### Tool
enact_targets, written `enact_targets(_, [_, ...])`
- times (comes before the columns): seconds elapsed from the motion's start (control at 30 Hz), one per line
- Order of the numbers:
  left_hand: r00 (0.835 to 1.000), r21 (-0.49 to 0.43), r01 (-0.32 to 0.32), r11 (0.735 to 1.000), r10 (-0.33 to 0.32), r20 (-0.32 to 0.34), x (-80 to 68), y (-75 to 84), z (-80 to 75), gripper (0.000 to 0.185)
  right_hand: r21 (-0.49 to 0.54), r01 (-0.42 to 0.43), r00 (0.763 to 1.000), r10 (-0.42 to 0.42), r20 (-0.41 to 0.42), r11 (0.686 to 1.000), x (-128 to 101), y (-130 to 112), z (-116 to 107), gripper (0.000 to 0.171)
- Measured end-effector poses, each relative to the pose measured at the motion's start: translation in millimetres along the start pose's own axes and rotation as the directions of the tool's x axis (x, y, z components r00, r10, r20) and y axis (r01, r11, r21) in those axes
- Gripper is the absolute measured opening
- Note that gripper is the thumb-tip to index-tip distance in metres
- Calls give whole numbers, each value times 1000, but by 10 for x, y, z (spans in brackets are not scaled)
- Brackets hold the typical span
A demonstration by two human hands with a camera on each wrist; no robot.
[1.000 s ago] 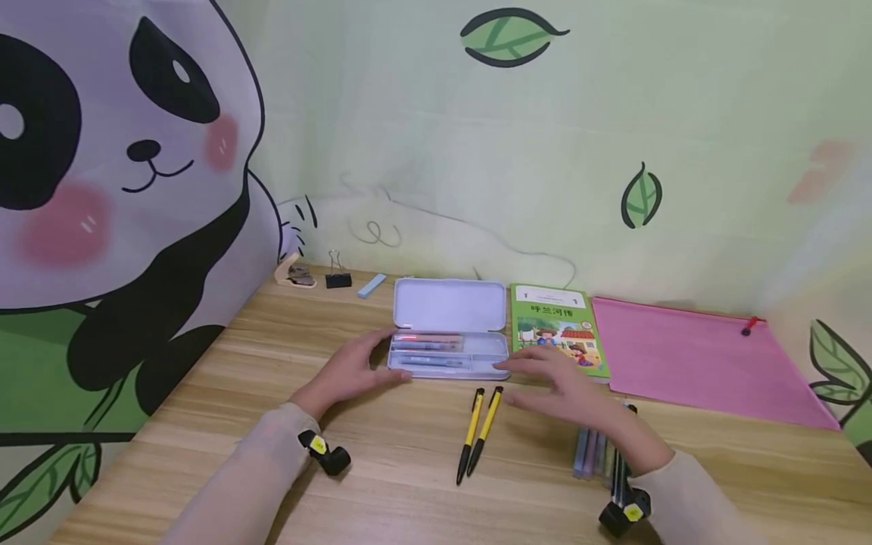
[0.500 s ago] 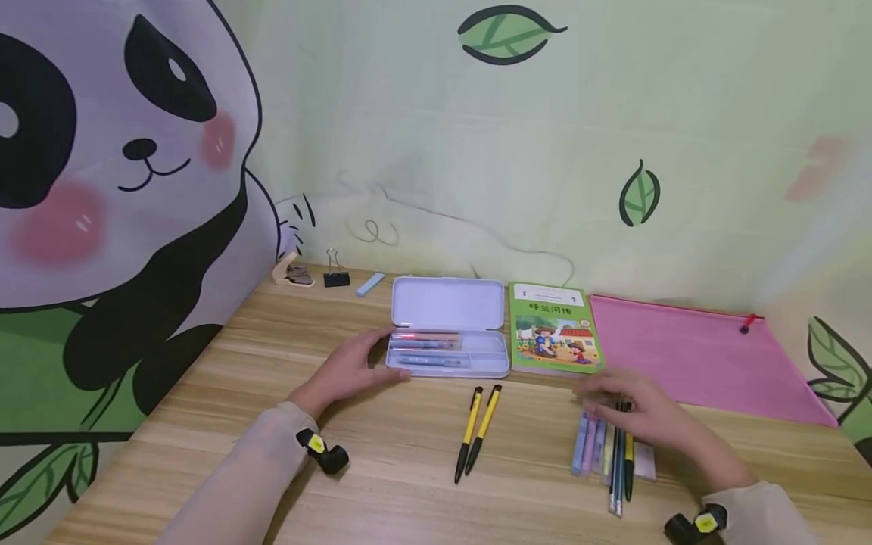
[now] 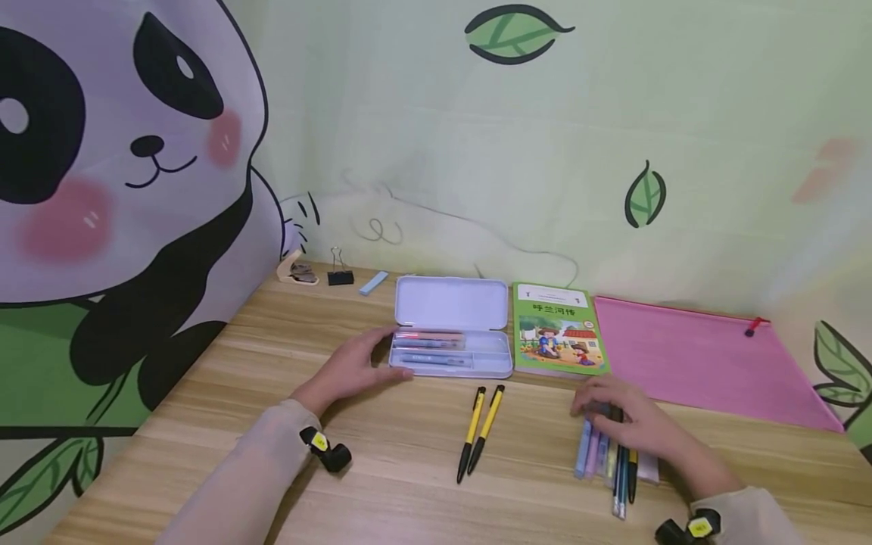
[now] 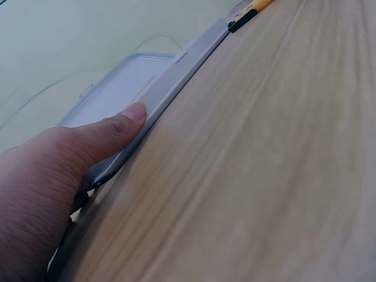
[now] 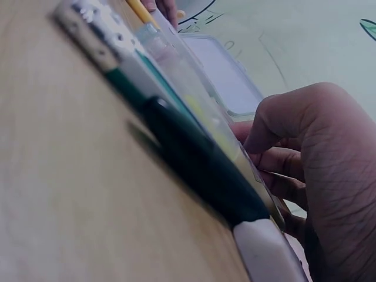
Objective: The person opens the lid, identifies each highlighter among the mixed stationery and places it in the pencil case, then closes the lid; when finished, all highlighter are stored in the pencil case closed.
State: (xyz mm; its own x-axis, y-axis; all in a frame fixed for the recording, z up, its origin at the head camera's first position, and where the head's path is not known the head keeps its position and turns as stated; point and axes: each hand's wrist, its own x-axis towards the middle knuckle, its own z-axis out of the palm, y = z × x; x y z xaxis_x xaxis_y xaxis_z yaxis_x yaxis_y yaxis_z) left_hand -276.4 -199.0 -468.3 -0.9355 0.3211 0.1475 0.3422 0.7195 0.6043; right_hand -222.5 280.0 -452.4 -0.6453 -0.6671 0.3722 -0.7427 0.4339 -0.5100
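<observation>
In the head view my left hand (image 3: 350,369) grips the left end of an open white pencil case (image 3: 490,371); its thumb (image 4: 132,114) lies along the front edge in the left wrist view. Several pens (image 3: 431,342) lie in the case's compartments. My right hand (image 3: 630,416) is over a row of pastel-coloured pens (image 3: 590,454), pencils (image 3: 618,496) and a yellow-and-black pen (image 3: 633,477). Its thumb and fingers are bent at the row's far ends; I cannot tell whether they pinch one. Two yellow-and-black ballpoint pens (image 3: 480,431) lie between the hands.
A green book (image 3: 559,329) lies right of the case, beside a pink zip pouch (image 3: 708,359). Along the back left are a stapler (image 3: 297,270), a black binder clip (image 3: 340,278) and a light blue strip (image 3: 373,283). A painted wall (image 3: 422,136) rises behind the table.
My right hand has moved from the case's right end, rightward and toward me, to the row of pens, its fingers now bending down there. My left hand stays on the case.
</observation>
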Motion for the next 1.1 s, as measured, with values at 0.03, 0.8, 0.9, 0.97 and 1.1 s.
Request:
enact_targets(0.03, [1000, 1, 2, 1000, -2, 0, -1, 2, -1, 102, 6, -4, 1000, 4, 1, 1000, -1, 2, 3, 35])
enact_targets(0.8, [1000, 5, 12, 1000, -12, 14, -4, 44, -24, 99, 92, -48, 999, 48, -4, 995, 24, 0, 61, 24])
enact_targets(0.9, [1000, 8, 9, 1000, -9, 10, -1, 38, -19, 99, 94, -37, 999, 39, -16, 995, 51, -89, 43, 25])
enact_targets(0.97, [1000, 9, 11, 1000, -11, 10, -1, 34, -17, 99, 80, -23, 999, 26, -29, 997, 70, -155, 36, 27])
enact_targets(1.1, [1000, 11, 17, 1000, -17, 10, -5, 28, -16, 101, 33, -37, 998, 38, -45, 999, 65, -140, 61, 30])
